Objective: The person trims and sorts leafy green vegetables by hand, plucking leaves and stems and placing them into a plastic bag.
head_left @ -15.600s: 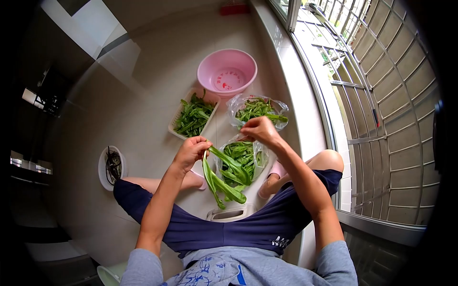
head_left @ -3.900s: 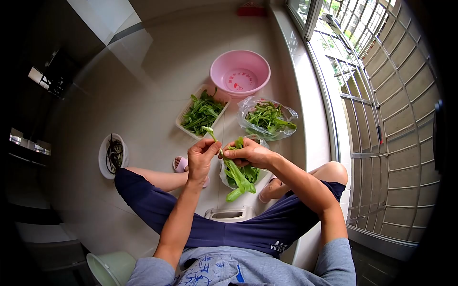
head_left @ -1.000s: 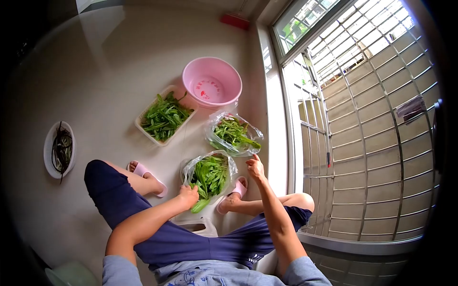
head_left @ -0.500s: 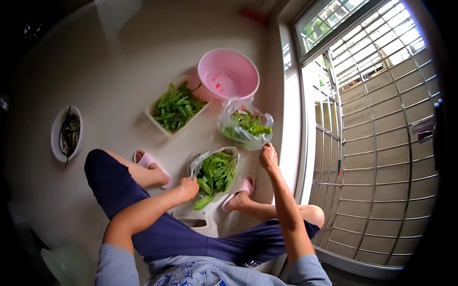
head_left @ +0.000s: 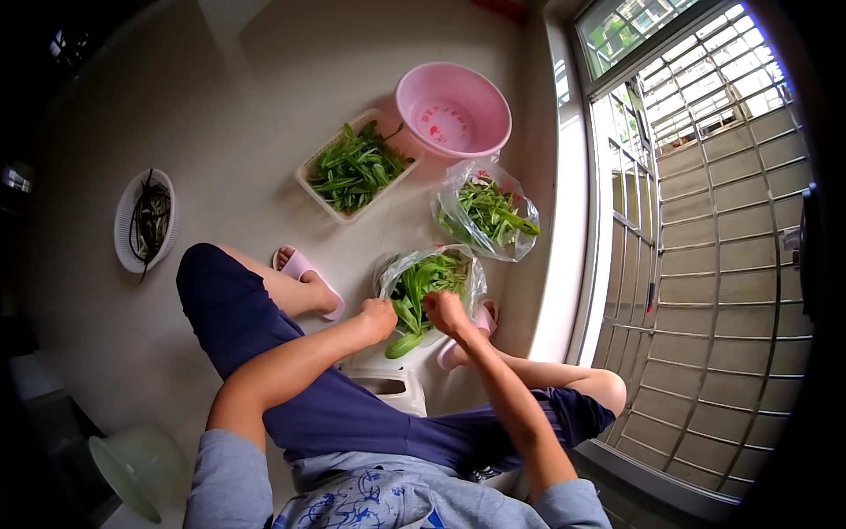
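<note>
Curled in at the near edge of the near plastic bag [head_left: 478, 280], the left hand [head_left: 380, 319] and the right hand [head_left: 444, 310] are seen mostly from the back; whether the fingertips are pressed together or pinching something cannot be told. Leafy greens [head_left: 425, 280] are heaped in that bag, between the feet, and one long leaf [head_left: 404, 345] is hung over its near rim between the two hands. For good handling, the bag's edge would best be steadied lightly by the left hand while stems are lifted by the right, a few at a time and by the firm ends, so that the leaf blades are not crushed or torn. The overhanging leaf should be tucked in or lifted clear, since it could easily be knocked to the floor. Stray plastic should not be bunched up with the stems. Farther off and to the right, more greens are held in the far plastic bag [head_left: 451, 212]; far left of it, a tray [head_left: 322, 201] is filled with leaves, just beside a pink basin [head_left: 480, 110]. At far left, dark stems are held in a white basket [head_left: 123, 231].
</note>
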Tool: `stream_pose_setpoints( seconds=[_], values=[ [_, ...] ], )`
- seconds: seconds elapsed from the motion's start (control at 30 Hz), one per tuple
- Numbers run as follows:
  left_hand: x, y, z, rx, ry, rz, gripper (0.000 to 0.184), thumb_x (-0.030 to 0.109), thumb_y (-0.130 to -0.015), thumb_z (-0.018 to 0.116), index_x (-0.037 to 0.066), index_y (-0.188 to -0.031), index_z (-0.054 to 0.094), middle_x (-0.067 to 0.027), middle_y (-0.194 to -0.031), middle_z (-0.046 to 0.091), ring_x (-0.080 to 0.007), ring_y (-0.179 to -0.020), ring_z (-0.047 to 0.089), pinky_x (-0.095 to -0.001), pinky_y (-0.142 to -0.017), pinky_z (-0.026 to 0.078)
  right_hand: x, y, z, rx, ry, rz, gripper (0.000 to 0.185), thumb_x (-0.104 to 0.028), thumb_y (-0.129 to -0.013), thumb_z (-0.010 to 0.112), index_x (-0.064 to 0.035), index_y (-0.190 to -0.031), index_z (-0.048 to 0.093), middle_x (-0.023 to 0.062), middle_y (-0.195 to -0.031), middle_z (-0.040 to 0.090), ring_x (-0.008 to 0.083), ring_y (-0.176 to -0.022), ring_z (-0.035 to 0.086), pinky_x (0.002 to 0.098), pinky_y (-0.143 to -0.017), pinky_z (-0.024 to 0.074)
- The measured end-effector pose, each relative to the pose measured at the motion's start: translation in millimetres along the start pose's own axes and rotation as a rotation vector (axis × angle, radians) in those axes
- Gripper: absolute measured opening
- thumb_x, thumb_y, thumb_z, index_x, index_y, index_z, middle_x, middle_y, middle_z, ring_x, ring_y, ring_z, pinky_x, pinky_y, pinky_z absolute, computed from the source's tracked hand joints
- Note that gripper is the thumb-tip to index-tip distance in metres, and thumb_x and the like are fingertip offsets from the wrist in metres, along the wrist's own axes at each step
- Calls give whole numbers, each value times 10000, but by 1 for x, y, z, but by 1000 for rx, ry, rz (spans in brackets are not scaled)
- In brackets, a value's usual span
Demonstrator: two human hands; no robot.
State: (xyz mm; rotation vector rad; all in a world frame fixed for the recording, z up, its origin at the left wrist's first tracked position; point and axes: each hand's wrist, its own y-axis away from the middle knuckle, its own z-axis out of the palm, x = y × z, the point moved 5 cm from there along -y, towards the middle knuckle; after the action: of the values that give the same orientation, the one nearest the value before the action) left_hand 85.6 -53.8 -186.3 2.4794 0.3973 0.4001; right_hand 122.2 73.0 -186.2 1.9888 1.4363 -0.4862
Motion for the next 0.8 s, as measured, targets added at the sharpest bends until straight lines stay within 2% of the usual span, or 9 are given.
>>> stream_pose_setpoints(
  seconds=[0.07, 0.13, 0.23, 0.33, 0.5, 0.53, 0.63, 0.73, 0.8],
  values=[
    [0, 2, 0, -12, 22, -4, 245, 142, -698, 504, 17, -895, 580, -147, -974, 520, -254, -836, 550, -340, -614, 455, 34, 6, 41, -148, 195, 185, 126, -119, -605, 516, -8, -645, 560, 210, -650, 539, 364, -644, 538, 389, -578, 445],
    [0, 8, -5, -33, 62, -17, 236, 136, -703, 497, 19, -889, 583, -141, -968, 525, -253, -846, 548, -337, -632, 456, 50, 18, 62, -101, 203, 293, 168, -150, -594, 552, 1, -668, 542, 230, -706, 538, 380, -681, 530, 407, -605, 443],
    [2, 14, -12, -30, 110, -6, 174, 95, -672, 501, 17, -790, 602, -129, -918, 537, -251, -854, 542, -340, -685, 451, 40, 38, 70, -83, 170, 305, 230, -174, -633, 532, 12, -768, 525, 233, -839, 522, 390, -757, 516, 433, -660, 431],
    [1, 10, -8, 1, 145, 18, 175, 104, -663, 515, 17, -788, 601, -135, -906, 542, -255, -856, 541, -340, -690, 450, 43, 38, 83, 9, 170, 322, 263, -210, -636, 549, -9, -800, 508, 218, -856, 509, 387, -758, 512, 428, -656, 428],
    [-1, 11, -14, -2, 151, 34, 178, 112, -651, 531, 18, -785, 601, -138, -888, 545, -257, -851, 541, -334, -694, 448, 60, 32, 80, 147, 89, 363, 154, -154, -683, 491, -42, -751, 572, 194, -780, 536, 347, -746, 519, 418, -654, 418],
    [-1, 11, -15, -33, 158, 38, 178, 113, -649, 534, 17, -784, 600, -138, -887, 544, -258, -850, 539, -333, -695, 447, 59, 31, 72, 177, 90, 299, 176, -166, -674, 489, -19, -718, 574, 201, -737, 548, 346, -723, 528, 407, -630, 419],
    [-3, 5, -13, 28, 143, 7, 175, 110, -650, 532, 14, -779, 601, -138, -886, 542, -256, -848, 536, -328, -695, 445, 63, 32, 46, 92, -93, 430, 177, -154, -716, 486, 7, -755, 548, 197, -733, 553, 316, -700, 545, 380, -610, 418],
    [-11, -2, -10, 80, 156, -1, 173, 109, -651, 529, 16, -777, 602, -134, -885, 541, -252, -847, 534, -326, -694, 445, 79, 32, 27, 25, -496, 459, 245, -177, -805, 435, 42, -889, 503, 114, -767, 563, 190, -686, 558, 308, -588, 456],
    [-14, -2, -11, 79, 130, -10, 175, 108, -654, 524, 19, -783, 602, -127, -885, 541, -254, -849, 534, -324, -701, 443, 85, 34, 17, 10, -854, 480, 255, -193, -820, 419, 28, -925, 495, 80, -805, 551, 164, -699, 554, 284, -610, 474]
  ],
)
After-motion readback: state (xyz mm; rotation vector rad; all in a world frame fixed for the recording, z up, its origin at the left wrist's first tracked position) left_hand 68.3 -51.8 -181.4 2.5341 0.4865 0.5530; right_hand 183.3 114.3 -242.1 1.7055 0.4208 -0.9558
